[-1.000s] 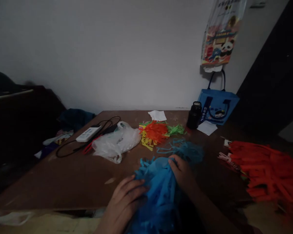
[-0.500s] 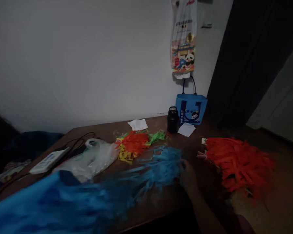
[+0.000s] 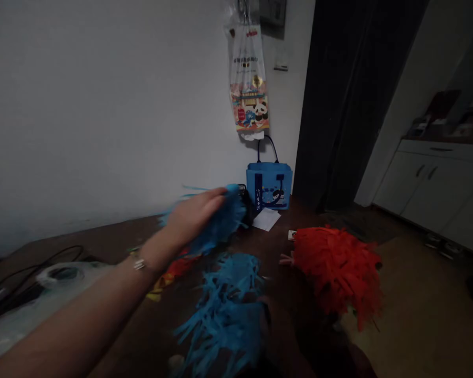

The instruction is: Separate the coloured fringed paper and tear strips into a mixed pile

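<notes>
My left hand (image 3: 195, 215), with a bracelet on its wrist, is raised over the far part of the table. Its fingers are closed on a bunch of blue fringe (image 3: 222, 223) that hangs below and behind them. More blue fringe (image 3: 224, 320), cut into thin strips, spreads across the near table. At its right edge my right hand (image 3: 274, 317) grips it, dim and partly lost in shadow. Orange and yellow strips (image 3: 177, 269) lie partly hidden behind my left forearm. A large red-orange fringe bundle (image 3: 338, 262) sits at the table's right side.
A clear plastic bag (image 3: 59, 294) and black cable (image 3: 43, 262) lie at left on the brown table (image 3: 142, 320). White paper (image 3: 266, 219) lies before a blue tote bag (image 3: 270, 184); a black bottle (image 3: 244, 202) is partly covered. A printed panda package (image 3: 249, 89) hangs on the wall.
My left hand has come into view from the left, carrying blue fringe up and over the table. My right hand has drawn nearer with the other blue fringe. The view has turned right.
</notes>
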Motion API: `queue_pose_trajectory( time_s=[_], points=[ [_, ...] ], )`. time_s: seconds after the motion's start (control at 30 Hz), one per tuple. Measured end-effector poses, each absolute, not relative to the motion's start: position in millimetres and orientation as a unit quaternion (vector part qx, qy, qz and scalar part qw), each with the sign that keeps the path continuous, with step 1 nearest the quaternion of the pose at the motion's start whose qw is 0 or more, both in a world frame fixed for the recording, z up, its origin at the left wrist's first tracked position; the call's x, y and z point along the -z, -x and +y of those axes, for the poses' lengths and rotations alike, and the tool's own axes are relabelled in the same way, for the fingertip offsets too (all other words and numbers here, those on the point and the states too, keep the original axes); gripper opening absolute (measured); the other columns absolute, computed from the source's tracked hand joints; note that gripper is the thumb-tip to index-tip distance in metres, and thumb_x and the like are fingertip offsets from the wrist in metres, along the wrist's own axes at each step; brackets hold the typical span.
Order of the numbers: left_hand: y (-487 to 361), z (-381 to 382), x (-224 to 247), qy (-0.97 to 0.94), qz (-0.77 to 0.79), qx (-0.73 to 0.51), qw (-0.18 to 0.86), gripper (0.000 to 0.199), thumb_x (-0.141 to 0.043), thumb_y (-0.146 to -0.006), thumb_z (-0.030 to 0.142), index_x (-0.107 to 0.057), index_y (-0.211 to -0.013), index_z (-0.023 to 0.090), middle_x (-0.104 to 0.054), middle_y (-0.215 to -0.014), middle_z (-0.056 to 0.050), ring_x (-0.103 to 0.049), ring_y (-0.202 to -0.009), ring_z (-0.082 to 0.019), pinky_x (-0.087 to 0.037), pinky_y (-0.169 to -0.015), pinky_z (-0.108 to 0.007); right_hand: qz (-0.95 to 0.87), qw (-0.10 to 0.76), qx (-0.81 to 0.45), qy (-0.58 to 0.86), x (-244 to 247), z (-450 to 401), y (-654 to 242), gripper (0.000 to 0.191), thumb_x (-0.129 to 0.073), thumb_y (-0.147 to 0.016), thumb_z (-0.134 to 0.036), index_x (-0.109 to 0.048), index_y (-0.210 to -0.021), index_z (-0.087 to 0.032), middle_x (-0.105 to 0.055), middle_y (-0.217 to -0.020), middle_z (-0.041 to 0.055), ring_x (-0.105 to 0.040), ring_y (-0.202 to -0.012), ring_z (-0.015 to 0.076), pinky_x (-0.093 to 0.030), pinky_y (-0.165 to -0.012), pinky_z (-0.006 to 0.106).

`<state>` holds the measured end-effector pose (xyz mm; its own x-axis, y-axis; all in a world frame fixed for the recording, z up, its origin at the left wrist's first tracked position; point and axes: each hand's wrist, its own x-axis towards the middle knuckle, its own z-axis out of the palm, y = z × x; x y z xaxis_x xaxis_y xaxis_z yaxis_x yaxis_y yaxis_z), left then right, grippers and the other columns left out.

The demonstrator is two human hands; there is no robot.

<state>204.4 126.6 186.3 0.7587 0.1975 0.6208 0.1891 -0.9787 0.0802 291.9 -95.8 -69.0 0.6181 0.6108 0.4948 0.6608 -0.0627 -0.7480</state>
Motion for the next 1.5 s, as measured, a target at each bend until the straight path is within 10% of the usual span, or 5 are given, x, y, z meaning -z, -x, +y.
queue_pose_trajectory(
  time_s=[0.13, 0.37, 0.8, 1.1, 1.5],
  points=[
    [-316, 99, -141, -0.979, -0.027, -0.195, 0.045, 0.029, -0.048, -0.093, 0.017, -0.060, -0.120, 0.016, -0.056, -0.139, -0.009, -0.052, -0.127, -0.022, -0.041, -0.106, -0.036, -0.455, 0.533, 0.038, 0.712, 62, -100, -290, 0.021, -0.044, -0.085, -0.018, -0.064, -0.092, -0.023, -0.070, -0.087, 0.0056, -0.068, -0.079, 0.0202, -0.055, -0.071, 0.031],
    [-302, 46, -89, -0.978, -0.095, -0.129, 0.130, 0.072, -0.064, -0.079, 0.008, -0.035, -0.145, 0.016, -0.029, -0.155, -0.020, -0.031, -0.142, -0.031, -0.035, -0.111, -0.047, -0.454, 0.540, 0.035, 0.708, 61, -103, -295, 0.019, -0.044, -0.086, -0.017, -0.062, -0.088, -0.022, -0.069, -0.083, 0.0045, -0.066, -0.076, 0.0184, -0.054, -0.068, 0.029],
    [-103, 31, -54, -0.921, 0.121, -0.184, 0.320, 0.055, -0.045, -0.073, 0.001, -0.060, -0.121, 0.025, -0.071, -0.115, -0.002, -0.067, -0.103, -0.018, -0.053, -0.090, -0.031, -0.701, 0.446, 0.063, 0.553, -42, -92, -268, 0.027, -0.045, -0.088, -0.010, -0.061, -0.105, -0.024, -0.065, -0.093, 0.0044, -0.064, -0.084, 0.0154, -0.054, -0.073, 0.024],
    [-34, 29, -51, -0.936, 0.176, -0.304, -0.009, 0.031, -0.048, -0.079, 0.010, -0.060, -0.107, 0.016, -0.069, -0.089, -0.010, -0.066, -0.074, -0.026, -0.055, -0.066, -0.039, -0.686, 0.334, 0.027, 0.646, -36, -49, -218, 0.047, -0.056, -0.074, -0.011, -0.057, -0.120, -0.020, -0.070, -0.103, 0.0074, -0.066, -0.089, 0.0241, -0.050, -0.078, 0.037],
    [-22, 59, -10, -0.813, 0.268, -0.284, 0.433, 0.037, -0.052, -0.076, 0.013, -0.057, -0.111, 0.020, -0.069, -0.089, -0.002, -0.064, -0.086, -0.019, -0.052, -0.080, -0.033, -0.745, 0.372, 0.185, 0.521, -33, -34, -211, 0.046, -0.042, -0.079, -0.007, -0.059, -0.121, -0.016, -0.067, -0.088, 0.0069, -0.061, -0.080, 0.0194, -0.043, -0.083, 0.040]
  ],
)
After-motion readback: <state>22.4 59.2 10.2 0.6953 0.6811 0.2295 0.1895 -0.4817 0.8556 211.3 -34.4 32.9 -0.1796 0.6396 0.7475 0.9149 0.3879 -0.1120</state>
